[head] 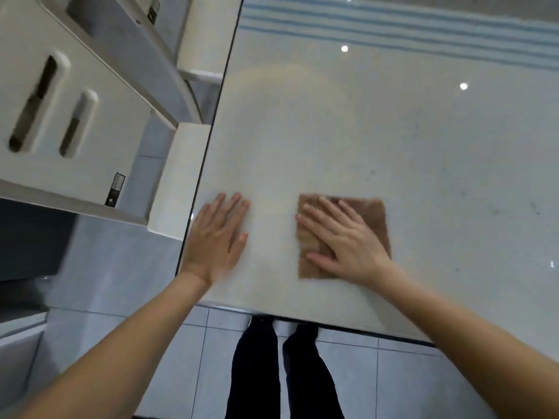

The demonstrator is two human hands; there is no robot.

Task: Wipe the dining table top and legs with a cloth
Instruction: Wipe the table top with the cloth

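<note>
A glossy white dining table top [393, 140] fills the right and middle of the head view, its near edge just in front of my legs. A square brown cloth [375, 219] lies flat near that edge. My right hand [341, 237] presses flat on the cloth with straight, spread fingers. My left hand [216, 237] rests flat on the bare table top by its left edge, fingers straight, holding nothing. The table legs are hidden below the top.
White chairs [75, 122] with slotted backs stand close along the table's left side. A blue-striped mat [393, 25] lies at the far end of the table. Pale floor tiles [393, 382] and my dark trouser legs [257, 373] show below the near edge.
</note>
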